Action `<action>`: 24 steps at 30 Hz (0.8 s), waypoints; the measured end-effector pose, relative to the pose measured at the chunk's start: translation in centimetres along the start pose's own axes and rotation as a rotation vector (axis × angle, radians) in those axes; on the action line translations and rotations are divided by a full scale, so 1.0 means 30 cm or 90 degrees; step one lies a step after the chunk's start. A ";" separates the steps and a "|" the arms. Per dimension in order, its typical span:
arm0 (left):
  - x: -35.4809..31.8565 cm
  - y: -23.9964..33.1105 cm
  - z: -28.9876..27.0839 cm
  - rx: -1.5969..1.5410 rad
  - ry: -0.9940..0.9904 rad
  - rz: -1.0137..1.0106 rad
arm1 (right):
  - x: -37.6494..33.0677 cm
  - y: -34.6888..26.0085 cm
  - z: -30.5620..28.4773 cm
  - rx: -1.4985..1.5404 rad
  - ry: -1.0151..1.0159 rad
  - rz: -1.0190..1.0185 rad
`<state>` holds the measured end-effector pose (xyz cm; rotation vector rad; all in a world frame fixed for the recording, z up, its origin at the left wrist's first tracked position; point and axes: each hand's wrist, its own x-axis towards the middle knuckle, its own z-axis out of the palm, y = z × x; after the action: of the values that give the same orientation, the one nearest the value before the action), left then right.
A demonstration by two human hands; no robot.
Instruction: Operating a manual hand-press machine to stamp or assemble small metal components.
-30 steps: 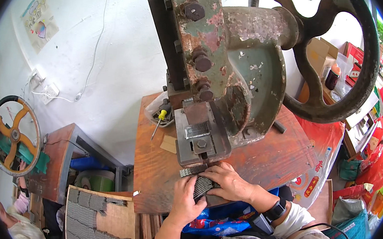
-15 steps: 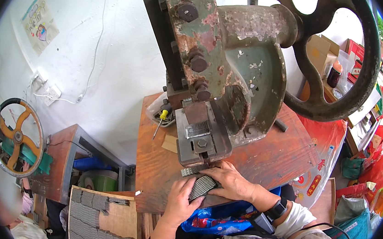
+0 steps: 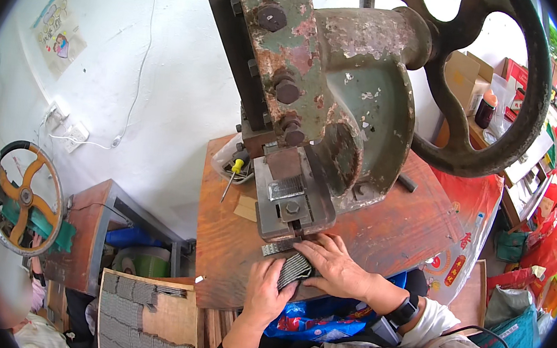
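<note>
A bundle of thin grey ridged strips (image 3: 294, 271) lies between my hands, just in front of the press. My left hand (image 3: 264, 292) closes on its left side, thumb and fingers wrapped round it. Over its right side curves my right hand (image 3: 336, 268), its fingertips near the front of the steel die block (image 3: 293, 206). A small piece of toothed metal (image 3: 276, 248) sticks out below the block, close to my right fingertips. My palms hide part of the bundle. The worn green hand press (image 3: 366, 102) stands over the wooden table (image 3: 395, 212).
A large black handwheel (image 3: 531, 124) hangs at the right. Left of the die, a plastic tub (image 3: 226, 159) holds a yellow-handled screwdriver (image 3: 237, 167). At lower left, a board (image 3: 171, 318) carries rows of grey strips. A blue bag (image 3: 318, 322) lies under my wrists. Another person (image 3: 24, 310) sits far left.
The bundle has turned slightly in my hands and shows a little less of its ridged face. My hands have shifted only slightly. The press has not moved.
</note>
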<state>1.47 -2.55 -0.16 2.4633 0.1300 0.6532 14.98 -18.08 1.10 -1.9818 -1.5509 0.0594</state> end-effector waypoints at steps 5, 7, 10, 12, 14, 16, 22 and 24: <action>-0.005 0.009 -0.007 -0.005 0.061 -0.052 | -0.021 0.056 -0.002 0.153 0.111 -0.003; -0.018 0.007 -0.053 -0.121 0.105 -0.123 | -0.036 0.066 -0.010 0.195 0.161 0.015; 0.062 0.045 -0.161 -0.307 0.209 -0.323 | -0.030 0.062 0.005 0.183 0.147 -0.035; 0.177 0.052 -0.165 -0.181 0.234 -0.283 | -0.043 0.060 0.001 0.164 0.151 -0.052; 0.285 0.050 -0.148 0.037 0.275 -0.207 | -0.050 0.065 0.004 0.124 0.145 -0.068; 0.382 0.050 -0.109 0.131 0.297 -0.163 | -0.045 0.074 0.022 0.123 0.142 -0.070; 0.536 0.040 -0.030 0.082 0.293 -0.237 | -0.047 0.064 0.032 0.093 0.109 -0.097; 0.549 0.052 -0.002 0.151 0.354 -0.176 | -0.045 0.065 0.025 0.091 0.104 -0.092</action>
<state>15.78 0.02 7.76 2.3464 0.7857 1.2338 15.95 -19.19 -0.90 -1.7149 -1.5351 -0.0481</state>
